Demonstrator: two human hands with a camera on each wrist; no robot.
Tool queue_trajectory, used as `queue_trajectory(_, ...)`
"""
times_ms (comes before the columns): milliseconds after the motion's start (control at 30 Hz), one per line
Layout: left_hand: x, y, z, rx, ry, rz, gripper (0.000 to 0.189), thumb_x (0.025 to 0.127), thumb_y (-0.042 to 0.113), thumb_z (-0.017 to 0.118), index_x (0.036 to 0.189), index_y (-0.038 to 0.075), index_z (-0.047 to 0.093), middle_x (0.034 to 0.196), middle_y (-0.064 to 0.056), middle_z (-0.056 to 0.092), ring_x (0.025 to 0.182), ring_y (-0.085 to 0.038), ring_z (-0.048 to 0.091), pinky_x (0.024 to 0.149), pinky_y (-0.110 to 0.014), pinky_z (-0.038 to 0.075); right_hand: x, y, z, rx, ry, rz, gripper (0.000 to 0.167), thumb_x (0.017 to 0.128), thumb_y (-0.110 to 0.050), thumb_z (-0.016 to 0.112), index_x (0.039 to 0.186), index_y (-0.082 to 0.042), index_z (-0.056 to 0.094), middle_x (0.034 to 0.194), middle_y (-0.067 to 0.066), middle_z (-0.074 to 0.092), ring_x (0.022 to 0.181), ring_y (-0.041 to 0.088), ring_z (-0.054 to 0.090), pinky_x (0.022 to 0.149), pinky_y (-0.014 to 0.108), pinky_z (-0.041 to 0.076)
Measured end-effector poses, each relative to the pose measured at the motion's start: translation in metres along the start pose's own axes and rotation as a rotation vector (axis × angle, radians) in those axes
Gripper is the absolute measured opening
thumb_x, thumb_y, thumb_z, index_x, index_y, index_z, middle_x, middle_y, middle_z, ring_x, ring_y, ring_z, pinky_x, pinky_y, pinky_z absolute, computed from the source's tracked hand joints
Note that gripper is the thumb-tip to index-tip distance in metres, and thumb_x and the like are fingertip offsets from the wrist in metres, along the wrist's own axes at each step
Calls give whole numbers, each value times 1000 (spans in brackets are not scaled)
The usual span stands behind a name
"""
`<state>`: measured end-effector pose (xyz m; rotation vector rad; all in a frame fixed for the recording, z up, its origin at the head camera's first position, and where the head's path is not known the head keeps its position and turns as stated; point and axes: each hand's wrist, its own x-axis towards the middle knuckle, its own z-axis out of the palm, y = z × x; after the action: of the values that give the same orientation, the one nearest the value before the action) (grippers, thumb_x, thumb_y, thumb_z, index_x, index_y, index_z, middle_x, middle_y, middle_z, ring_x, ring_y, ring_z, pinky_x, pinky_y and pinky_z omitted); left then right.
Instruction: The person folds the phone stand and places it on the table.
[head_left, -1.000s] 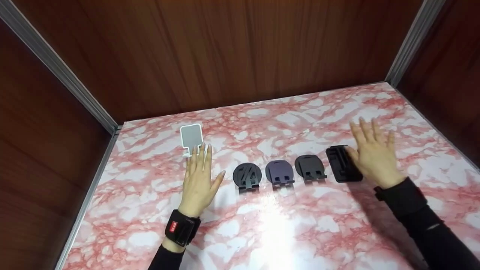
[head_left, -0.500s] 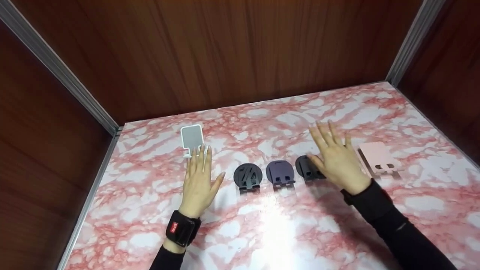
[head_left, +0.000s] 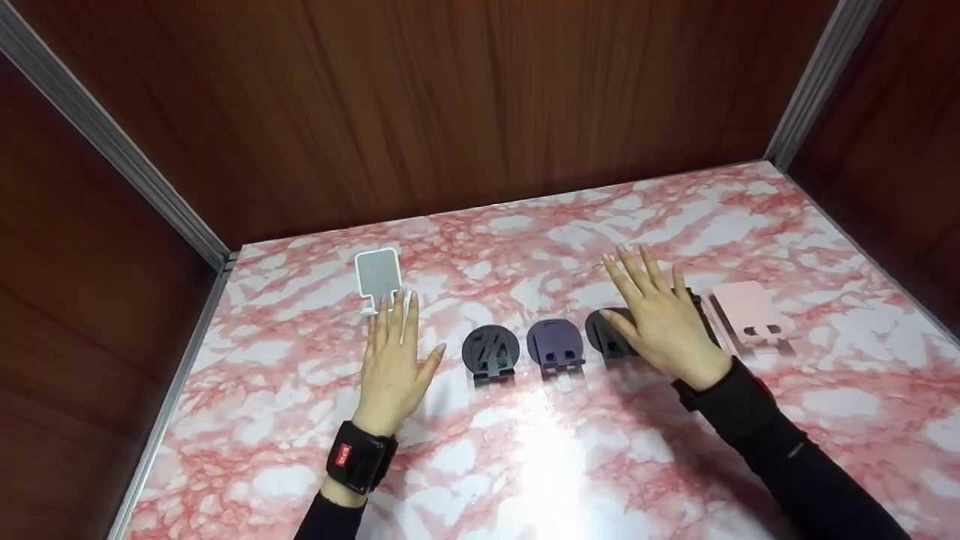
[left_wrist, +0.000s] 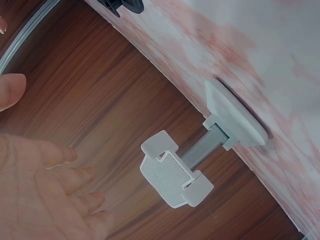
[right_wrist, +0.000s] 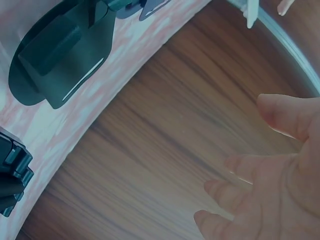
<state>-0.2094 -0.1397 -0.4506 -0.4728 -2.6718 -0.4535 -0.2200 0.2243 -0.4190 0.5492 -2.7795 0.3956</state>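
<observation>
While flat, right hand (head_left: pixel 664 322) covers dark stand (head_left: pixel 609 335), pink stand (head_left: pixel 750 315) beside

A small red tag on the black wrist strap (head_left: pixel 358 465) carries white lettering too small to read.

Stands (head_left: pixel 491 352) in row on table (head_left: pixel 570 465)

Both hands flat — left hand (head_left: pixel 394 358), right hand (head_left: pixel 661 324) (fingers straight).
</observation>
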Motion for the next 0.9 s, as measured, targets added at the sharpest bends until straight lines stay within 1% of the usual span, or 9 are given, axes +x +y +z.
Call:
queue_trajectory(67, 1, 0, 0, -4, 4, 5, 75, 96, 37, 57, 150, -4, 25, 158, -23, 14, 145, -39, 6, 118, -50, 2, 0, 0, 0, 13, -15, 3, 67, 100, -34, 53, 155, -9, 23, 160, 14, 12, 146, 34, 1, 112, 66, 2)
queue_trajectory(167, 0, 0, 0, -6, -3, 8, 75, 96, 37, 56, 150, -5, 25, 157, -24, 14, 144, -42, 8, 118, -50, 1, 0, -1, -1, 5, -38, 2, 67, 101, -36, 50, 155, -10, 21, 160, 14, 12, 146, 36, 3, 112, 66, 2)
queue_trajectory(267, 0, -1, 1, 0, -8, 5, 75, 97, 38, 55, 150, -5, 25, 157, -24, 14, 143, -42, 10, 118, -50, 2, 0, -1, 0, -3, -46, -1, 67, 102, -37, 49, 155, -10, 20, 160, 14, 12, 146, 37, 5, 112, 66, 3)
queue_trajectory(333, 1, -3, 2, 0, -8, 2, 75, 97, 38, 55, 150, -5, 24, 157, -24, 14, 143, -42, 10, 118, -51, 2, 0, 0, -1, -4, -50, 4, 67, 102, -38, 48, 156, -11, 19, 161, 14, 11, 146, 36, 3, 112, 66, 2)
queue_trajectory(467, 3, -5, 2, -1, -1, -4, 75, 97, 37, 56, 150, -6, 25, 156, -26, 17, 143, -43, 11, 118, -51, 3, 1, 1, -2, 2, -50, 11, 67, 102, -37, 49, 156, -10, 19, 161, 14, 10, 146, 35, 1, 112, 65, 1)
queue_trajectory(700, 4, -10, 1, 4, 19, -5, 75, 96, 36, 57, 149, -8, 26, 154, -28, 22, 142, -44, 13, 118, -50, 5, 2, 1, -2, 9, -44, 8, 67, 100, -32, 53, 155, -8, 22, 160, 15, 12, 146, 36, 1, 112, 65, 1)
queue_trajectory(800, 5, -14, 0, -11, 3, -31, 76, 96, 36, 57, 150, -6, 24, 155, -27, 20, 143, -44, 11, 118, -51, 4, 2, 1, -2, 8, -54, 10, 67, 100, -32, 53, 155, -7, 21, 160, 16, 11, 146, 36, 0, 112, 65, -1)
queue_trajectory(900, 7, -22, -3, -34, -24, -84, 77, 97, 37, 56, 151, -5, 21, 156, -27, 16, 144, -43, 8, 117, -51, 3, 1, 1, -1, 12, -62, 5, 67, 101, -33, 52, 155, -8, 21, 160, 16, 12, 146, 37, 1, 112, 65, -1)
